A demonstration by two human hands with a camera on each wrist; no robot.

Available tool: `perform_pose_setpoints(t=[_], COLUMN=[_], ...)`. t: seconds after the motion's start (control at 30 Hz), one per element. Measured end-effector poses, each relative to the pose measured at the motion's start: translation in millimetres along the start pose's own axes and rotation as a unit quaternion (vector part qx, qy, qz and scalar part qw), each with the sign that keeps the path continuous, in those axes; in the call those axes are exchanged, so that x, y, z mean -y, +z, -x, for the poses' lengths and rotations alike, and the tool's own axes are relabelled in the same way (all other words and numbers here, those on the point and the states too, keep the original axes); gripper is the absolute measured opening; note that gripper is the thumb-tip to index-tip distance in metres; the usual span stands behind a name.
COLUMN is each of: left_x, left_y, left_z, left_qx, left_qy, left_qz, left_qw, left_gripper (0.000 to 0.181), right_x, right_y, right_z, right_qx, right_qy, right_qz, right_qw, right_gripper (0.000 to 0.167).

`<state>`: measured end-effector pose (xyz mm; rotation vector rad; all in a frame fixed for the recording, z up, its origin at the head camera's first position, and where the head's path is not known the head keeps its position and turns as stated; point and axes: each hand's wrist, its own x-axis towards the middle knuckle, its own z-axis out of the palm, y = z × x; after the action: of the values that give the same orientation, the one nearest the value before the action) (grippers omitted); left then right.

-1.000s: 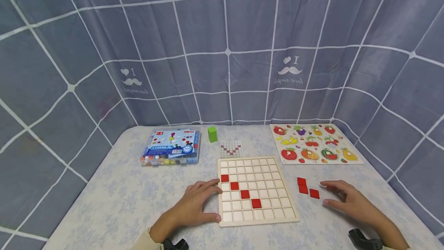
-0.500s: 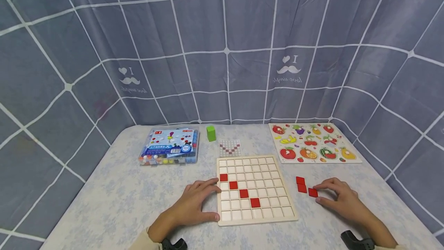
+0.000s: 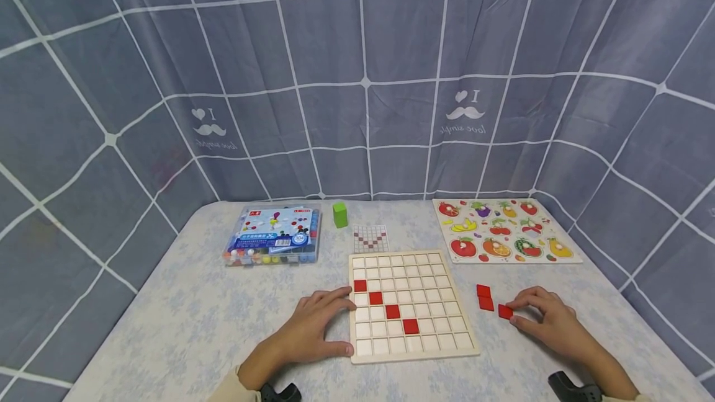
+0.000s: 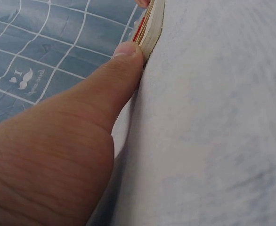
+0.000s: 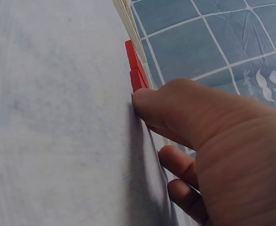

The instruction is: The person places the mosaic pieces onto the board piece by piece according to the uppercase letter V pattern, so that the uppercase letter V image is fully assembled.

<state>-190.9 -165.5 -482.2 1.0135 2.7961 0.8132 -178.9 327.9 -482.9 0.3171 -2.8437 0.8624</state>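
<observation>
A wooden grid board (image 3: 416, 355) lies in front of me, with several red square tiles (image 3: 393, 311) set in a diagonal line in its cells. My left hand (image 3: 313, 327) rests beside the board; its thumb and fingertips touch the left edge. In the left wrist view the thumb (image 4: 124, 63) meets the board's side. To the right of the board, my right hand (image 3: 550, 318) pinches a red tile (image 3: 505, 311) at its right side between thumb and index finger. Two more red tiles (image 3: 485, 297) lie just left of it, edge to edge.
Behind the board lies a small pattern card (image 3: 370, 239) with a V of red squares. A green block (image 3: 340, 215) stands at the back, near a clear plastic box (image 3: 272, 236) of coloured parts. A fruit puzzle board (image 3: 505, 231) lies at back right.
My right hand has moved left to the nearest loose red tile and taken hold of it; that tile has shifted slightly. The left hand stays at the board's edge.
</observation>
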Motion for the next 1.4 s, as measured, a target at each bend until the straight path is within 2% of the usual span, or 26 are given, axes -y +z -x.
perform_pose_setpoints(t=[0.53, 0.77, 1.07, 1.4], left_x=[1.8, 2.0, 1.6, 0.4], left_y=[0.6, 0.5, 1.5, 0.4], left_z=[-0.1, 0.2, 0.7, 1.1], left_qx=[0.002, -0.006, -0.003, -0.005], left_qy=[-0.005, 0.006, 0.004, 0.003], left_qz=[0.000, 0.005, 0.002, 0.004], left_qw=[1.0000, 1.0000, 1.0000, 1.0000], left_gripper=[0.067, 0.064, 0.065, 0.066], right_x=[1.0, 1.0, 1.5, 2.1], right_y=[0.1, -1.2, 0.3, 0.8], right_z=[-0.7, -0.6, 0.2, 1.3], right_qx=[0.009, 0.007, 0.007, -0.011], right_qy=[0.020, 0.004, 0.006, -0.021], right_qz=[-0.005, 0.001, 0.004, 0.005], right_qw=[0.9997, 1.0000, 0.9999, 0.9997], right_gripper=[0.020, 0.022, 0.023, 0.026])
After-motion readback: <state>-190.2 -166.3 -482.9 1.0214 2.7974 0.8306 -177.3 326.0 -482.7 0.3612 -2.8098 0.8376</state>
